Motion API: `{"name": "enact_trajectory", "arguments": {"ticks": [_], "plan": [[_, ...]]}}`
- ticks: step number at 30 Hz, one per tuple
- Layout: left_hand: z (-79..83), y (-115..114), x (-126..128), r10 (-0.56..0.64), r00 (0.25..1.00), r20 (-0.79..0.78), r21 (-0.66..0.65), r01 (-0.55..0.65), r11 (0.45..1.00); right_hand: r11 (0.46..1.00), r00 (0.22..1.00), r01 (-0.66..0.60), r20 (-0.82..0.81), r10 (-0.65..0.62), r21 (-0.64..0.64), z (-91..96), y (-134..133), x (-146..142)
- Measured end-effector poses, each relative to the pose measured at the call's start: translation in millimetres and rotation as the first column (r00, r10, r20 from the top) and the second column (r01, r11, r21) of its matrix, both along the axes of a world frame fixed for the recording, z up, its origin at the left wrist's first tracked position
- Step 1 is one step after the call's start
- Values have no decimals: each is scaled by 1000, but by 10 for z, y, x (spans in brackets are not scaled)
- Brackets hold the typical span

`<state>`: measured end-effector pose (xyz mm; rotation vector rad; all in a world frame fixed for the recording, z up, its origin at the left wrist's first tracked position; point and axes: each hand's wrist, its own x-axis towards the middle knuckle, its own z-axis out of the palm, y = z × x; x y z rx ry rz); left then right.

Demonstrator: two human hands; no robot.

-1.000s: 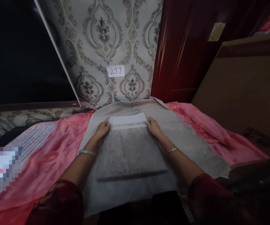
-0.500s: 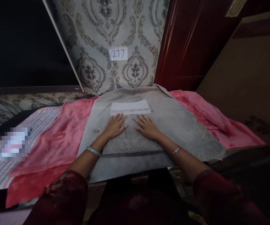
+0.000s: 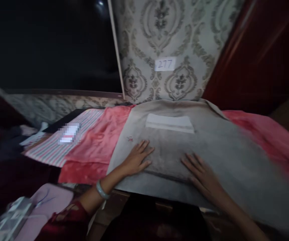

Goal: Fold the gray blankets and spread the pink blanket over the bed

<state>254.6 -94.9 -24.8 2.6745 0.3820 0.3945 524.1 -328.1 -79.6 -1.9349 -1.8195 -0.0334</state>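
Okay, I see left hand (image 3: 135, 160) and right hand (image 3: 203, 175) spread over grey cloth (image 3: 168, 154), below white strip (image 3: 169, 122); I'd smooth with flat palms. Right's contact blurry, can't confirm.

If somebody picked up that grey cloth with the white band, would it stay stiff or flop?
The grey cloth would probably flop, since its surface looks soft and slightly rumpled. Its white band may hold flatter, as it looks smooth. Rolling or tipping seems unlikely: the cloth lies low and flat on the grey sheet.
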Motion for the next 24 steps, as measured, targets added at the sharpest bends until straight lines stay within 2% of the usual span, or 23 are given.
{"name": "enact_trajectory", "arguments": {"ticks": [2, 4, 7, 10, 12, 14, 19, 21, 24], "plan": [[-82, -38, -77, 95, 993, 68, -108, -88, 990, 994, 987, 79, -147, -68, 74, -112, -21, 76], [-152, -64, -109, 187, 973, 133, -224, -155, 962, 969, 917, 234, -349, -192, 83, -105, -3, 129], [-230, -85, -97, 317, 922, 222, -352, -227, 908, 879, 709, 476, -575, -408, -37, 130, 64, 141], [-286, -90, -61, 380, 890, 253, -399, -262, 879, 800, 570, 589, -640, -514, -118, 437, 193, 127], [-315, -93, -44, 389, 884, 259, -398, -269, 877, 794, 527, 594, -683, -506, -130, 562, 310, 152], [-336, -101, -38, 391, 881, 267, -393, -271, 879, 803, 465, 580, -754, -464, -136, 592, 434, 224], [-346, -129, -53, 394, 877, 275, -397, -270, 877, 815, 236, 516, -871, -432, -264, 459, 687, 536], [-339, -137, -59, 394, 876, 279, -394, -270, 879, 826, 189, 462, -874, -448, -323, 433, 753, 642], [-331, -147, -66, 396, 871, 289, -397, -268, 878, 830, 162, 441, -879, -449, -342, 462, 811, 730]]}}
